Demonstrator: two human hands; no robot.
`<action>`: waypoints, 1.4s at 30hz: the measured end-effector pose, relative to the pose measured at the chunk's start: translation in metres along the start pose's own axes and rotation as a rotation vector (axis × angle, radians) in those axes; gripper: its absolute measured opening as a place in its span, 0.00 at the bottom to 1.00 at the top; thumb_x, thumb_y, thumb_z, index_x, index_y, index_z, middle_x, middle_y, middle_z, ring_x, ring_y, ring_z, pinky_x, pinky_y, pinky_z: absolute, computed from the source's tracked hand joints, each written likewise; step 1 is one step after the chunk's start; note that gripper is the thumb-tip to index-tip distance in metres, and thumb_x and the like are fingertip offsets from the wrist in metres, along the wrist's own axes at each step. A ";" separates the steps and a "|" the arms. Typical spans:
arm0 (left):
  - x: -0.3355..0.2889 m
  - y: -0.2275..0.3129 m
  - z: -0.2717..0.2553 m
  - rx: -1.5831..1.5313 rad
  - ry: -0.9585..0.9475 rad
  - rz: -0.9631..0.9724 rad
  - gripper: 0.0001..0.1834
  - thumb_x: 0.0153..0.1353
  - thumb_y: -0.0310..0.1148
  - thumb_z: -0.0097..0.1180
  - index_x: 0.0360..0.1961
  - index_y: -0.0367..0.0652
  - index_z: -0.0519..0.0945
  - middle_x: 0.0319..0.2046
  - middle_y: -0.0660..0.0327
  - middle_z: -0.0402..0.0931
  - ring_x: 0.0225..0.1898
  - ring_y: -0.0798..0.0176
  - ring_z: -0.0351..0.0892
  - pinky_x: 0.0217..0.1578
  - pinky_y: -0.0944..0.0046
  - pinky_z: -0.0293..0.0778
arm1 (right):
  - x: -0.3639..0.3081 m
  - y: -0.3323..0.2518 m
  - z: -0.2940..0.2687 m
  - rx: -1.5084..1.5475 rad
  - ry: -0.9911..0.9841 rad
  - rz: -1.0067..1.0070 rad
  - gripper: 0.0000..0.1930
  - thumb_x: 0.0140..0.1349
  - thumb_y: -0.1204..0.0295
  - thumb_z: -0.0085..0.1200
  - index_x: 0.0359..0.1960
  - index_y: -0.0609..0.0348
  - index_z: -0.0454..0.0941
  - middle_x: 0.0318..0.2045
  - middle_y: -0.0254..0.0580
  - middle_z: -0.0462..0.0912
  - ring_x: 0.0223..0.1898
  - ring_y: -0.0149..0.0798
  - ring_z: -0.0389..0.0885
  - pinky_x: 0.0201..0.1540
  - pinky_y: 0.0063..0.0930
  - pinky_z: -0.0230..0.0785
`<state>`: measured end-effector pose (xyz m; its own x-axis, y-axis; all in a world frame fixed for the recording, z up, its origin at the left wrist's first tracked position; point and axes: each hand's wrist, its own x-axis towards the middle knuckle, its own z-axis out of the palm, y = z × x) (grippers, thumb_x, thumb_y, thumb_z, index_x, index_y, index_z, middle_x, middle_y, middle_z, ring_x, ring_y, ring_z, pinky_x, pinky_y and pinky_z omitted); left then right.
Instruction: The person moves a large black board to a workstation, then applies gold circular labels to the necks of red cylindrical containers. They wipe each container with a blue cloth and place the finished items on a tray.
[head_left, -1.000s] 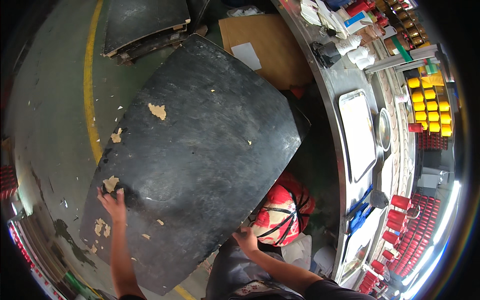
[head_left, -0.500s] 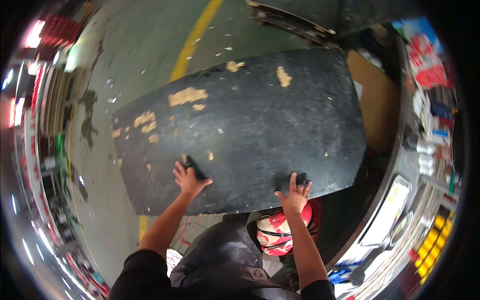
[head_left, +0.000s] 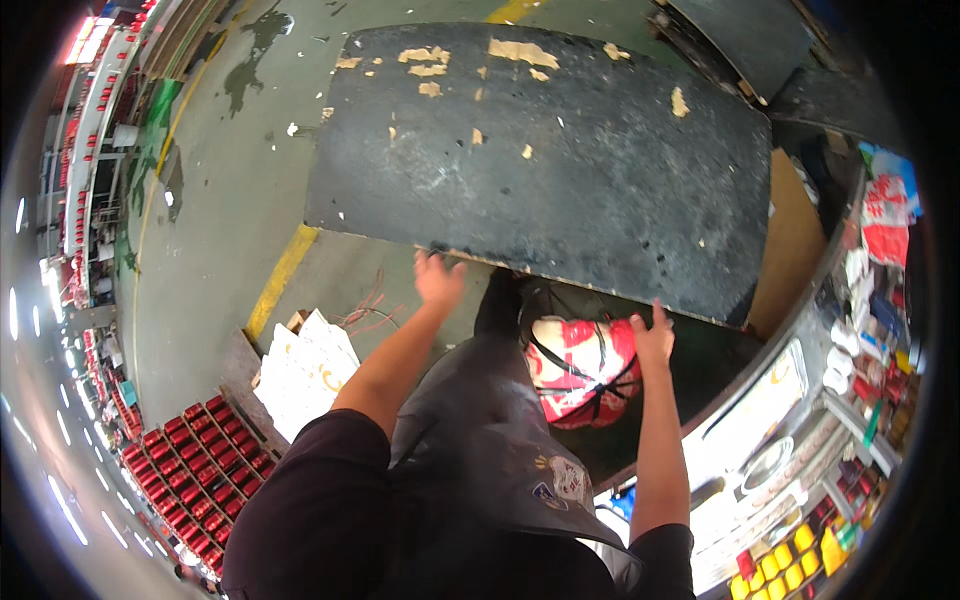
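A large black board [head_left: 560, 170], its surface scuffed and worn through to tan patches, lies in front of me. My left hand [head_left: 440, 283] is at its near edge, slightly blurred, fingers apart and thumb pointing to the right. Farther right along that edge, my right hand [head_left: 655, 340] has its thumb spread and one finger reaching up to the rim; its other fingers are partly hidden. I cannot tell whether either hand presses on the edge. Below the board, beside my right forearm, sits a red and white bundle [head_left: 582, 372] tied with black straps.
White sheets [head_left: 305, 372] lie on the left, near a rack of red cylindrical pieces [head_left: 200, 455]. A cluttered bench [head_left: 765, 400] runs along the right. A brown panel [head_left: 792, 245] leans beyond the board's right end, and dark boards [head_left: 745, 45] stand at the far right.
My hands have come back from the board's top to its near edge. The view has shifted, so the board sits higher in it and more of the floor and rack shows.
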<state>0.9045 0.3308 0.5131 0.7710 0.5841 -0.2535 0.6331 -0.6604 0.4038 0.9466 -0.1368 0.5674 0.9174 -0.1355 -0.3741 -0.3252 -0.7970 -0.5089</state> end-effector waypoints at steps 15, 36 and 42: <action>0.022 -0.045 -0.057 0.206 -0.090 0.012 0.31 0.58 0.48 0.61 0.58 0.40 0.74 0.50 0.43 0.81 0.53 0.37 0.79 0.55 0.46 0.74 | -0.222 0.055 0.085 0.112 -0.139 0.229 0.31 0.55 0.60 0.64 0.61 0.57 0.75 0.46 0.62 0.83 0.50 0.59 0.82 0.52 0.47 0.74; 0.051 0.331 0.099 0.652 -0.454 0.704 0.46 0.41 0.59 0.75 0.60 0.51 0.74 0.78 0.47 0.34 0.74 0.23 0.32 0.66 0.20 0.44 | 0.013 0.006 -0.003 0.115 0.500 0.156 0.43 0.55 0.64 0.67 0.73 0.50 0.60 0.52 0.61 0.78 0.67 0.65 0.64 0.70 0.53 0.57; 0.045 0.340 0.094 0.682 -0.458 0.681 0.47 0.42 0.59 0.74 0.62 0.50 0.73 0.78 0.47 0.33 0.75 0.24 0.29 0.66 0.20 0.43 | 0.117 0.027 -0.033 -0.156 0.225 0.286 0.44 0.55 0.51 0.66 0.73 0.44 0.62 0.67 0.47 0.70 0.74 0.53 0.56 0.75 0.46 0.49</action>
<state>1.1610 0.0883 0.5563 0.8391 -0.1466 -0.5238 -0.1457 -0.9884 0.0432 1.0520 -0.1935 0.5352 0.8279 -0.4767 -0.2955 -0.5520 -0.7860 -0.2782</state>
